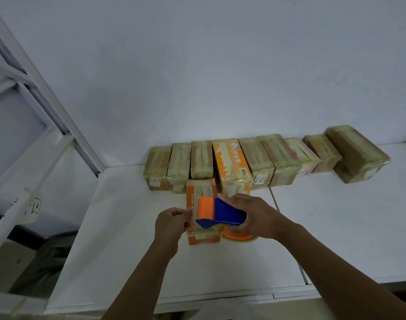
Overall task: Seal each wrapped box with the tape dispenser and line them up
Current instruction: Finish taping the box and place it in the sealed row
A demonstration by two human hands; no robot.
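An orange box (pixel 200 188) wrapped in clear tape lies lengthwise on the white table (pixel 128 227), just in front of a row of several wrapped boxes (pixel 262 158) along the back wall. My right hand (pixel 255 215) grips a blue and orange tape dispenser (pixel 218 212) above the orange box, its orange tape roll (pixel 239 236) showing under the palm. Left of the dispenser, my left hand (pixel 172 224) has its fingers curled and pinches at the tape end by the box's left side.
A white metal rack frame (pixel 47 125) stands at the left, with a labelled strip on it. A seam (pixel 287 232) divides the table to the right of my hands. The larger brown wrapped box (pixel 356 153) ends the row at the right.
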